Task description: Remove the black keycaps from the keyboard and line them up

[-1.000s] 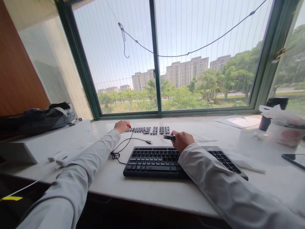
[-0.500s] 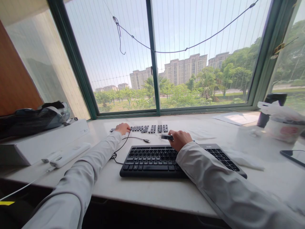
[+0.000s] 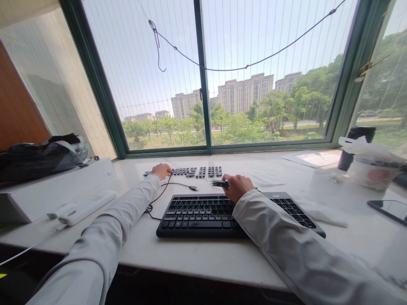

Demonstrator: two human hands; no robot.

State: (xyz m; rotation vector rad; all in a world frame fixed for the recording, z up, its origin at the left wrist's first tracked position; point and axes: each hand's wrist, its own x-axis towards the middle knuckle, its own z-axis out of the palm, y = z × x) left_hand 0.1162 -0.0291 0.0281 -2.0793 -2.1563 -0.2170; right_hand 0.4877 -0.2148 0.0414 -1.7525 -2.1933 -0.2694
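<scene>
My left hand is over the left part of the rows of loose black keycaps, its fingertips pinched together. What is in the pinch, if anything, is hidden; a thin black USB cable runs up to those fingertips. In my right hand is a small black brush, its end pointing left, above the back edge of the keyboard. Many key positions on this black keyboard have bare switches, while the lower left rows carry keycaps. My right forearm covers part of its right side.
At left lie a white power strip and a white box with a black bag on it. On the right are a phone, a bagged tub, papers and clear plastic film. A window stands behind.
The whole view has shifted slightly, so most things on the table sit a little further left. Both hands keep nearly the same places relative to the keyboard and keycaps.
</scene>
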